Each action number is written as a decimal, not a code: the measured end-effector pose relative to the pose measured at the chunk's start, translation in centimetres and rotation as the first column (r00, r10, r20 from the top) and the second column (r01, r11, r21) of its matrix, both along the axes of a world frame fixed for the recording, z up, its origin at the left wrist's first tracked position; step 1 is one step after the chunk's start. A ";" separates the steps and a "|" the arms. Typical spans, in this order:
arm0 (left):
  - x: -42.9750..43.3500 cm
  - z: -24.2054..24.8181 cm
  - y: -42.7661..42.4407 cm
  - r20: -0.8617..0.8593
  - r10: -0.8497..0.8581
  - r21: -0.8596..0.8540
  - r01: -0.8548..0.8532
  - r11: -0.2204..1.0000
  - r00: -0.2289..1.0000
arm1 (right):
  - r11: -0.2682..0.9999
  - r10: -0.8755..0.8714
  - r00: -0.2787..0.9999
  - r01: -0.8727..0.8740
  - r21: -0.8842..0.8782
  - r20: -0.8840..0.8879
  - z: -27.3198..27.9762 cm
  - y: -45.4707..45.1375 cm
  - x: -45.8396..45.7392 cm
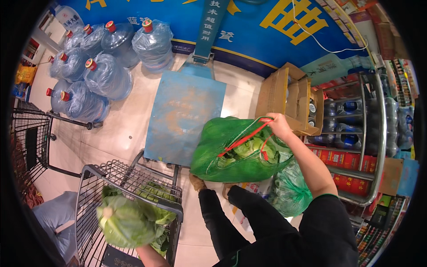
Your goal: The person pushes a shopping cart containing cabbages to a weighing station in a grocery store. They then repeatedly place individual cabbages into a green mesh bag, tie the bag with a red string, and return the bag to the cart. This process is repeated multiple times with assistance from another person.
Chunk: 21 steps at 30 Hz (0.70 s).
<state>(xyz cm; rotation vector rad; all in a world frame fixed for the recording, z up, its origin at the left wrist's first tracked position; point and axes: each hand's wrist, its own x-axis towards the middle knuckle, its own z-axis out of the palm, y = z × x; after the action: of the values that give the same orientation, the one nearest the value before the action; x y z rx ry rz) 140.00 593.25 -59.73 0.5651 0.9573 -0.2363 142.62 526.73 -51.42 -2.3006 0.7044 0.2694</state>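
Observation:
My right hand (279, 126) grips the gathered rim and red drawstring of a green mesh bag (208, 147). Through the bag's mouth a head of leafy green cabbage (250, 147) shows. The bag rests partly over the near right corner of a blue platform scale (180, 106). Above a wire shopping cart (130, 177), a large cabbage (128, 222) is held stem end up, blurred by motion. My left hand (144, 250) is under it, its fingers mostly hidden by the leaves. More leafy heads (155, 193) lie in the cart beneath.
Several wrapped water jugs (106, 78) stand at upper left. A tied green plastic bag (292, 192) sits by my legs. An open cardboard box (273, 95) and a metal-railed rack (382, 133) of bottles line the right. Another cart (31, 143) is at far left.

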 end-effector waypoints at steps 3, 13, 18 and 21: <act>-0.8 2.7 -1.1 0.027 -0.015 0.004 0.015 1.000 1.000 | 0.999 0.014 1.000 -0.013 -0.031 0.018 0.5 0.4 0.4; -2.3 6.2 -20.4 0.246 -0.335 -0.429 0.412 0.804 0.910 | 0.995 0.062 0.998 -0.061 -0.085 0.019 3.2 2.3 0.9; 1.7 1.1 -33.0 0.473 -0.408 -0.638 0.623 0.452 0.781 | 0.991 0.109 0.994 -0.110 -0.080 -0.012 3.5 2.4 0.8; 4.3 -1.0 -36.5 0.341 -0.725 -0.324 0.798 0.507 0.599 | 0.988 0.125 0.992 -0.123 -0.095 0.005 3.0 2.2 0.6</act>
<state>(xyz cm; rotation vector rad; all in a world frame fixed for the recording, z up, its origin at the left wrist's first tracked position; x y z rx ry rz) 144.29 556.72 -60.78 0.5351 0.3905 -1.1900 143.21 528.97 -48.41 -2.4387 0.5805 0.2863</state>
